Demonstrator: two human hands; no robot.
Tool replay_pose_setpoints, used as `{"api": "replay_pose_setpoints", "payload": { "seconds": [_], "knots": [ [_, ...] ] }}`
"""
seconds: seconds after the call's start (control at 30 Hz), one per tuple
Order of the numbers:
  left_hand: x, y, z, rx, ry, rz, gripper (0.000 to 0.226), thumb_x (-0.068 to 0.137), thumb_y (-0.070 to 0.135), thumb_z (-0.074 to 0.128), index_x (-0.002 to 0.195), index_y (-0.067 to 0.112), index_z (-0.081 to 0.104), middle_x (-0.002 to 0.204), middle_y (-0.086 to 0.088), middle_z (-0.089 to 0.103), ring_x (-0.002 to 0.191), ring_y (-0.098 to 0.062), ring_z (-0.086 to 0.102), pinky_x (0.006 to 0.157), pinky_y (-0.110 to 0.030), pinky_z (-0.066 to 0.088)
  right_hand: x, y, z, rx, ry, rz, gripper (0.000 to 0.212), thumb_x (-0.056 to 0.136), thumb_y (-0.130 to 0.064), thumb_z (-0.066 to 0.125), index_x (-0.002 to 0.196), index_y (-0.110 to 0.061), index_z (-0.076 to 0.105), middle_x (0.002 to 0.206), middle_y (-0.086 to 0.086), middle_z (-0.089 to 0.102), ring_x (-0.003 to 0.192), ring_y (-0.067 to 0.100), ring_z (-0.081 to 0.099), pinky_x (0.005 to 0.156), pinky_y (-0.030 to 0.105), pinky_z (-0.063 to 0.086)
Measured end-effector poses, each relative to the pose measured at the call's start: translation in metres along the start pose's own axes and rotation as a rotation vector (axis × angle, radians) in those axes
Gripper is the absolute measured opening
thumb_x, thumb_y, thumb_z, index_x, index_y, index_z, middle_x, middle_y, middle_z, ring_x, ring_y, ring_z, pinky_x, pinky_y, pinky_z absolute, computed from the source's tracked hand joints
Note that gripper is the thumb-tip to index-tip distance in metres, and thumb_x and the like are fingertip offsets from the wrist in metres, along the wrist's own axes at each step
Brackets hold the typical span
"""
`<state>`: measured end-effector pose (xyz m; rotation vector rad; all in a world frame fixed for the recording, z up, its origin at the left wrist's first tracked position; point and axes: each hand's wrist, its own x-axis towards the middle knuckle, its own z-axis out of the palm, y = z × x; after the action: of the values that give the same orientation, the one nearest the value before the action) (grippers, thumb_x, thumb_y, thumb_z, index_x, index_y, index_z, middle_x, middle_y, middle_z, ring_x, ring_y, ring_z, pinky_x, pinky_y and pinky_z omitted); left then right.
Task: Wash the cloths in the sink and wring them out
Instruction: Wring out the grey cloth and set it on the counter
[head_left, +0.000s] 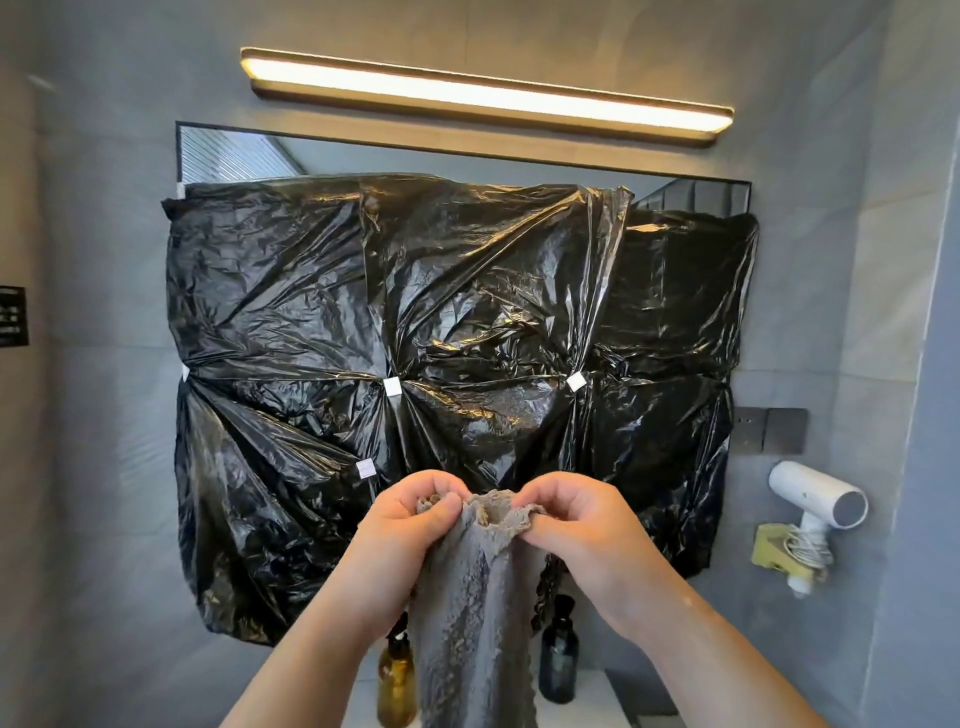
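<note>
A grey cloth (475, 597) hangs lengthwise from 12 to 6 o'clock at lower centre, its bottom end running out of view. The left hand (410, 525) and right hand (576, 525) each pinch its bunched top edge, fingers curled. Behind it hangs black plastic sheeting (415, 312). An amber bottle (397, 680) stands at 7 o'clock of the cloth, and a dark, possibly blue, bottle (558, 654) at 5 o'clock.

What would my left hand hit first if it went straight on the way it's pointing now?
Probably the crinkled black plastic sheeting taped over the mirror. The left hand, pinching the grey textured cloth, points up and away toward it; nothing else shows between, though depth is hard to judge.
</note>
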<state>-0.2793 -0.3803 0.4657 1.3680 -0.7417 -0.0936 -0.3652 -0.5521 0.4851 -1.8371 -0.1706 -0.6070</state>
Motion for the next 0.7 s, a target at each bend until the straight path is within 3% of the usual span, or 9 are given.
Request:
{"api": "replay_pose_setpoints", "payload": {
  "seconds": [0.07, 0.17, 0.3, 0.37, 0.43, 0.53, 0.63, 0.7],
  "knots": [
    [0.001, -0.002, -0.002, 0.359, 0.080, 0.178, 0.035, 0.099, 0.005, 0.054, 0.096, 0.039, 0.065, 0.091, 0.014, 0.065, 0.083, -0.008, 0.059, 0.078, -0.023, 0.047, 0.005, 0.003, -0.002, -0.023, 0.026, -0.005, 0.019, 0.088, -0.005, 0.073, 0.081, -0.023, 0.075, 0.089, 0.019, 0.068, 0.077, 0.019, 0.059, 0.080, 0.043, 0.055],
    [0.004, 0.001, -0.008, 0.622, -0.009, 0.334, 0.045, 0.098, -0.003, 0.053, 0.098, 0.040, 0.067, 0.104, 0.020, 0.064, 0.105, 0.001, 0.059, 0.089, -0.009, 0.041, 0.010, 0.003, -0.003, 0.008, 0.045, 0.020, 0.020, 0.089, -0.005, 0.070, 0.080, -0.021, 0.074, 0.082, 0.012, 0.069, 0.076, 0.018, 0.061, 0.077, 0.041, 0.054],
    [0.010, 0.004, -0.013, 0.614, -0.092, 0.383, 0.051, 0.096, -0.011, 0.052, 0.091, 0.035, 0.074, 0.103, 0.018, 0.069, 0.105, -0.003, 0.064, 0.092, -0.014, 0.046, 0.018, 0.003, -0.008, -0.060, -0.049, 0.101, 0.017, 0.086, -0.005, 0.072, 0.087, -0.023, 0.072, 0.079, 0.004, 0.068, 0.076, 0.016, 0.059, 0.078, 0.041, 0.051],
    [0.012, 0.006, -0.012, 0.557, -0.098, 0.376, 0.051, 0.095, -0.012, 0.053, 0.089, 0.033, 0.076, 0.101, 0.019, 0.071, 0.103, -0.005, 0.067, 0.091, -0.014, 0.048, 0.020, 0.002, -0.010, -0.076, -0.150, 0.183, 0.019, 0.084, -0.001, 0.071, 0.095, -0.017, 0.071, 0.084, 0.010, 0.071, 0.080, 0.020, 0.062, 0.082, 0.045, 0.052],
    [0.014, 0.008, -0.011, 0.565, -0.107, 0.378, 0.048, 0.096, -0.011, 0.054, 0.087, 0.031, 0.077, 0.099, 0.017, 0.072, 0.101, -0.006, 0.068, 0.091, -0.008, 0.044, 0.021, 0.002, -0.013, -0.031, -0.217, 0.264, 0.018, 0.086, 0.003, 0.068, 0.097, -0.011, 0.070, 0.088, 0.015, 0.071, 0.085, 0.024, 0.064, 0.084, 0.045, 0.051],
    [0.016, 0.011, -0.012, 0.610, -0.160, 0.362, 0.045, 0.094, -0.013, 0.055, 0.084, 0.026, 0.077, 0.097, 0.014, 0.072, 0.099, -0.003, 0.067, 0.089, 0.002, 0.035, 0.022, 0.004, -0.015, -0.006, -0.239, 0.285, 0.012, 0.087, 0.001, 0.070, 0.091, -0.010, 0.073, 0.086, 0.011, 0.069, 0.088, 0.023, 0.062, 0.087, 0.042, 0.049],
    [0.020, 0.011, -0.016, 0.698, -0.259, 0.279, 0.048, 0.084, -0.009, 0.052, 0.082, 0.035, 0.074, 0.099, 0.016, 0.069, 0.102, -0.003, 0.065, 0.096, -0.018, 0.047, 0.023, 0.008, -0.016, 0.017, -0.169, 0.211, 0.006, 0.086, -0.007, 0.072, 0.083, -0.011, 0.076, 0.080, 0.008, 0.069, 0.083, 0.021, 0.063, 0.082, 0.040, 0.050],
    [0.023, 0.008, -0.017, 0.775, -0.330, 0.220, 0.036, 0.070, 0.001, 0.045, 0.081, 0.023, 0.072, 0.100, 0.009, 0.067, 0.101, -0.008, 0.062, 0.095, -0.031, 0.049, 0.025, 0.008, -0.015, 0.027, -0.115, 0.185, 0.008, 0.087, -0.009, 0.072, 0.080, -0.011, 0.076, 0.078, 0.010, 0.070, 0.079, 0.021, 0.065, 0.077, 0.039, 0.053]
  ]
}}
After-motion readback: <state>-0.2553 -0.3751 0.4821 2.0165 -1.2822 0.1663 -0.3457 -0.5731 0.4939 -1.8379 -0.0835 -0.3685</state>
